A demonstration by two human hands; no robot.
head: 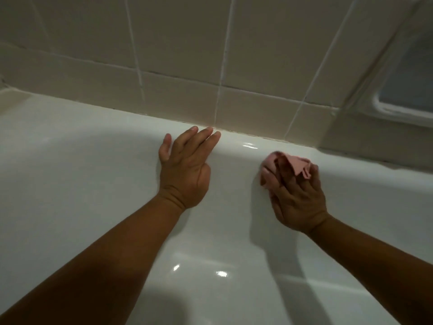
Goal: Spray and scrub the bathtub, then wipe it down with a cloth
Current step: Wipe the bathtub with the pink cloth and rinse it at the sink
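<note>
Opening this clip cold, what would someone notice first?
The crumpled pink cloth stands out, held by the right hand against the far inner wall of the white bathtub, right of centre. The left hand rests flat and open beside it, fingertips just below the beige tiled wall.

The bathtub's (70, 184) white inner wall lies bare to the left of the left hand (185, 167), and nearer than both hands the smooth surface gives open sweeping room. A bare strip runs between the left hand, flat on the wall just below the rim (248, 139), and the right hand (300, 202), which holds a bunched pink cloth (298, 165) against it. On the far side the tiled wall (182, 43) rises from the rim and closes the way. Far right, a tiled corner with a window frame (403, 111) juts in.
</note>
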